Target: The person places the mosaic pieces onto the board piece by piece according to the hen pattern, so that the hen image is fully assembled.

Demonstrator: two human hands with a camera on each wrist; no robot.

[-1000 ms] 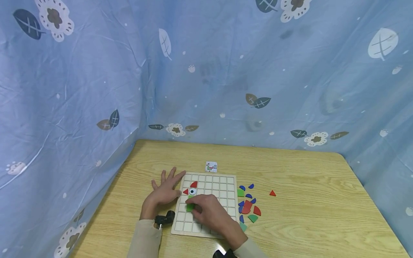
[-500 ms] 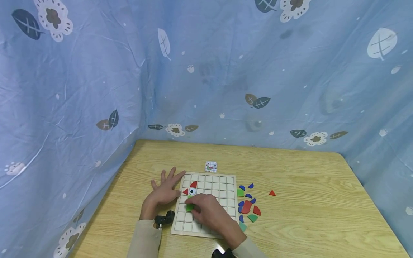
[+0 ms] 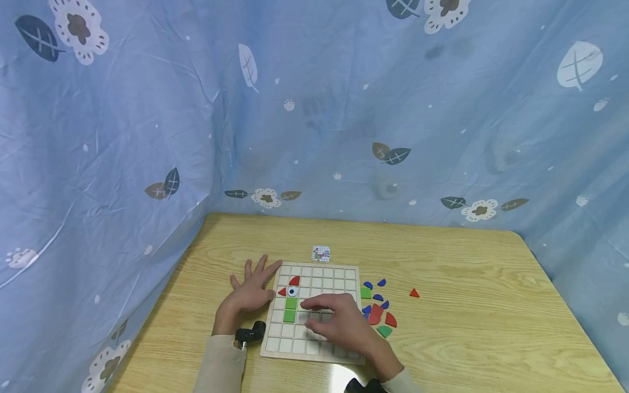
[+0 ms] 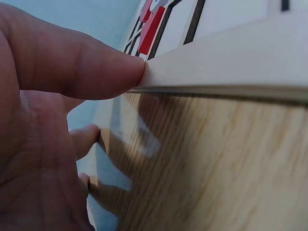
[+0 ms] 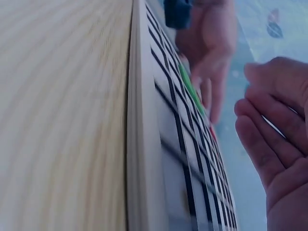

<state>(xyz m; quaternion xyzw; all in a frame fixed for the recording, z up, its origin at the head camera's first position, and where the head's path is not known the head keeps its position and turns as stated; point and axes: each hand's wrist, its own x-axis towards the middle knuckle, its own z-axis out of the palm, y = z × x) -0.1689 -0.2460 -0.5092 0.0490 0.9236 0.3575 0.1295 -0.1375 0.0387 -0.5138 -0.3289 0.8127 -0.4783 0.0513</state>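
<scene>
A wooden grid board [image 3: 339,285] lies on the table. In its left columns sit a red quarter-circle piece [image 3: 295,281], a red triangle [image 3: 282,292], a round eye piece [image 3: 292,292] and two green squares [image 3: 290,316], one below the other. My left hand [image 3: 251,292] spreads its fingers at the board's left edge; in the left wrist view its thumb [image 4: 96,72] touches the rim. Above the board, right of the green squares, is my right hand [image 3: 341,322], thumb and fingers apart with nothing between them.
Right of the board lie several loose pieces: blue half circles [image 3: 378,297], a green piece [image 3: 366,293], red pieces [image 3: 375,314] and a dark green quarter circle [image 3: 385,331]. One red triangle [image 3: 415,293] lies farther right. Behind the board is a small pattern card [image 3: 321,254].
My right hand has let go of the lower green square and moved right, uncovering both green squares. The left hand stays in place.
</scene>
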